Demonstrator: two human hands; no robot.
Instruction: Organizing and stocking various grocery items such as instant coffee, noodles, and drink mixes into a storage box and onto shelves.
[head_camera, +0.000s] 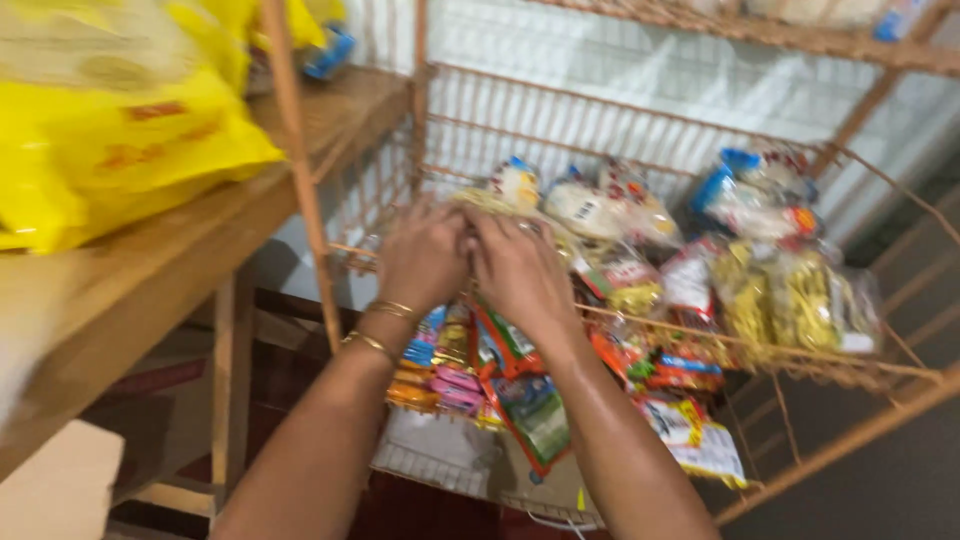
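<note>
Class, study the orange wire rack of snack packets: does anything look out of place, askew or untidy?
Yes. Several colourful foil snack packets dangle crookedly below the front rim of the orange wire rack basket, overlapping at odd angles rather than lying inside. The left hand and right hand meet at the basket's front edge. The picture is blurred.

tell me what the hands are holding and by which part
Cannot be told for sure: left hand and right hand meet on a clear snack packet in the wire basket; blur hides the grip.
</note>
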